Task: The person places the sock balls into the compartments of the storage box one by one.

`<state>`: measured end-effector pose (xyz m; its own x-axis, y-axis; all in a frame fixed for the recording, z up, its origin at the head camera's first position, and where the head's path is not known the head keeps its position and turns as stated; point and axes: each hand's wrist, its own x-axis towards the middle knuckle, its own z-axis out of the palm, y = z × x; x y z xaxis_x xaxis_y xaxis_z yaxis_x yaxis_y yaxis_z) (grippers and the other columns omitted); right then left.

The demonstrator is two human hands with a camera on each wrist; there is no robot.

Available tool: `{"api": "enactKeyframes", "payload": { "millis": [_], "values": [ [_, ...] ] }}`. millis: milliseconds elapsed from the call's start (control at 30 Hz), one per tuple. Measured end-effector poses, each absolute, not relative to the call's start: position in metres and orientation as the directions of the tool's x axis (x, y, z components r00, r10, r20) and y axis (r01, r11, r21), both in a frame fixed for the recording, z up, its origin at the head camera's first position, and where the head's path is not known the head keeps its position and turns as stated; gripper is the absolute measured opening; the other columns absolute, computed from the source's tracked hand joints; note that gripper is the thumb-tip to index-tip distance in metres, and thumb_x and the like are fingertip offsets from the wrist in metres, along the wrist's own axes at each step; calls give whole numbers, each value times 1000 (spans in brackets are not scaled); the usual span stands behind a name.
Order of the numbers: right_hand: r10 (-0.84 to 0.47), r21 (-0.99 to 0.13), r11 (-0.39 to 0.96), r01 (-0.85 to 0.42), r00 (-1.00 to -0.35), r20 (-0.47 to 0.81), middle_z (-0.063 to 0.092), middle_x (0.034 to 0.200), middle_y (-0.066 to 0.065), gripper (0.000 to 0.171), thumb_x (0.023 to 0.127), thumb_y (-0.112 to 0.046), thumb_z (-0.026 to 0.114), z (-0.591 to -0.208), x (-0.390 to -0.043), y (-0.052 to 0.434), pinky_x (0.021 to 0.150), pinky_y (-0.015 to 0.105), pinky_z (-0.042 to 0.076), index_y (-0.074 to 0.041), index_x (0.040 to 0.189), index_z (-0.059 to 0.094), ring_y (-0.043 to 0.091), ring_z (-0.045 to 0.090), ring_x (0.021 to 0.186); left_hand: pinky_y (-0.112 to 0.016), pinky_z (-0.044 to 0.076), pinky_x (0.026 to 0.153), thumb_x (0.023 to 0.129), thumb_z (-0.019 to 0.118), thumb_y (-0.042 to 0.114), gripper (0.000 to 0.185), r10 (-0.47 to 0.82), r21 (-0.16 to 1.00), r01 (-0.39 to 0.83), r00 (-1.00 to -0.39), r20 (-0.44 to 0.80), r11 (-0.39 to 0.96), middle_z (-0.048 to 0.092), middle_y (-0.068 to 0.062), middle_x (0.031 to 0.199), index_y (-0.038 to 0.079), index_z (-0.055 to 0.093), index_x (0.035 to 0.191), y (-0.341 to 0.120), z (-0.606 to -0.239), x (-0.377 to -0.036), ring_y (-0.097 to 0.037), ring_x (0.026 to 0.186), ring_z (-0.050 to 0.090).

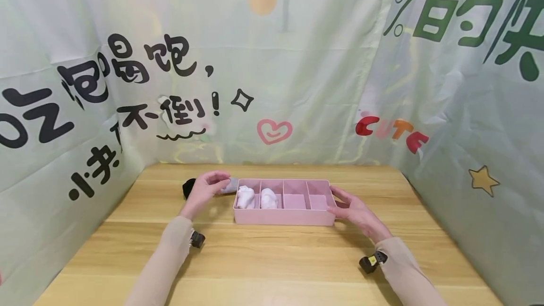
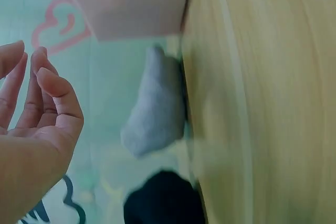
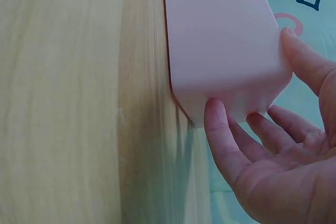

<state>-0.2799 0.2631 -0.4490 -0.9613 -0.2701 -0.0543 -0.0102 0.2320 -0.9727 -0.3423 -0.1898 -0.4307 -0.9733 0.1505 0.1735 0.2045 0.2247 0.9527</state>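
Note:
A pink divided storage box (image 1: 284, 216) stands on the table with four compartments in a row. A white bundled cloth (image 1: 245, 197), like a rolled sock, lies in the leftmost compartment, and another white bundle (image 1: 268, 199) is in the second; the two on the right hold nothing. At the box's right end my right hand (image 1: 354, 211) holds it, thumb at the front rim and fingers against the end wall. My left hand (image 1: 208, 189) hovers left of the box, fingers loosely bent around nothing. By it lie a grey bundle (image 2: 157, 103) and a black bundle (image 2: 165, 203).
The wooden table (image 1: 272, 263) extends in front of the box. Printed cloth curtains (image 1: 323, 84) hang behind and on both sides. A small black camera is strapped to each wrist.

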Motion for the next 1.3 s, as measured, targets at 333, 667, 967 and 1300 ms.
{"api": "enactKeyframes", "payload": {
  "millis": [333,667,967,1300],
  "values": [
    [-278,-967,253,-14,-959,-59,16,163,17,82,92,-16,69,-448,-279,263,101,44,49,-9,157,20,44,26,144,-30,54,72,89,74,19,33,82,964,193,-980,181,181,72,12,97,3,66,116,-229,-433,-351,-5,85,63],
    [-274,-978,211,8,-959,-67,18,163,18,79,92,-11,68,-448,-278,262,98,40,51,-7,156,22,43,28,144,-25,53,71,89,72,9,28,109,966,200,-977,184,165,70,14,99,6,65,116,-261,-434,-355,-4,90,64],
    [-271,-976,218,11,-960,-71,19,162,18,79,92,-12,69,-449,-280,264,98,41,51,-8,156,23,43,27,144,-20,48,83,88,74,18,47,19,955,163,-986,164,247,64,19,109,3,59,130,-279,-437,-355,-16,117,54],
    [-258,-977,211,24,-963,-79,20,162,19,77,93,-9,67,-448,-279,263,97,41,52,-7,156,23,44,27,144,-39,37,105,90,71,14,56,36,958,55,-998,46,283,42,-23,149,0,49,140,-296,-447,-362,-37,140,33]
  ]
}}
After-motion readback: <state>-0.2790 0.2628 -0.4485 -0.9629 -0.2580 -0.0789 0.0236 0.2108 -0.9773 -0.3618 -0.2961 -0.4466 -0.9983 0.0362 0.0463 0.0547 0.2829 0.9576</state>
